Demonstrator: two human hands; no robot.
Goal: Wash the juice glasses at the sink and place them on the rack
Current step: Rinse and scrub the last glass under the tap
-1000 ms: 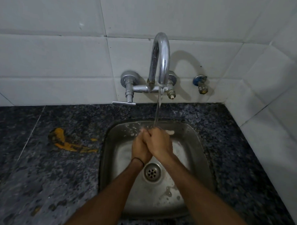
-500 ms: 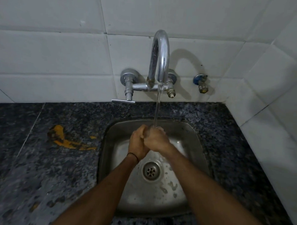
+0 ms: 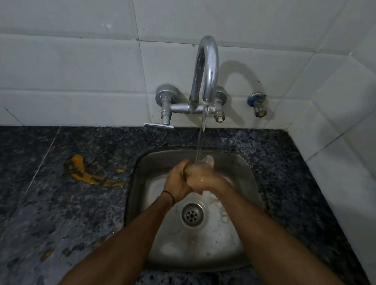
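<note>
Most of the glass (image 3: 209, 160) is hidden. Only a pale, see-through sliver shows above the knuckles at the centre of the frame, wet and blurred, too little to tell its shape or whether it is upright. It sits over the far end of the sink (image 3: 145, 179), right under the water stream (image 3: 201, 140), which strikes it where it meets the hands.

The right hand (image 3: 204, 179) is curled tight, and its fingers seem wrapped round the glass. The left hand (image 3: 178, 181) is also curled and pressed against the right one. What its fingers hold, if anything, cannot be made out. A thin black band (image 3: 169, 195) circles the left wrist. Both forearms run off the bottom edge.

Below the hands lies the round drain (image 3: 192, 215), with patches of foam on the steel floor around it. The chrome gooseneck tap (image 3: 208, 64) rises at upper centre from white wall tiles (image 3: 68, 63). Its flat lever handle (image 3: 159, 125) is to the left, and a small blue-capped valve (image 3: 257, 104) is to the right. A dark speckled stone countertop (image 3: 63, 212) surrounds the sink, and an orange smear (image 3: 83, 172) marks it at centre left.
</note>
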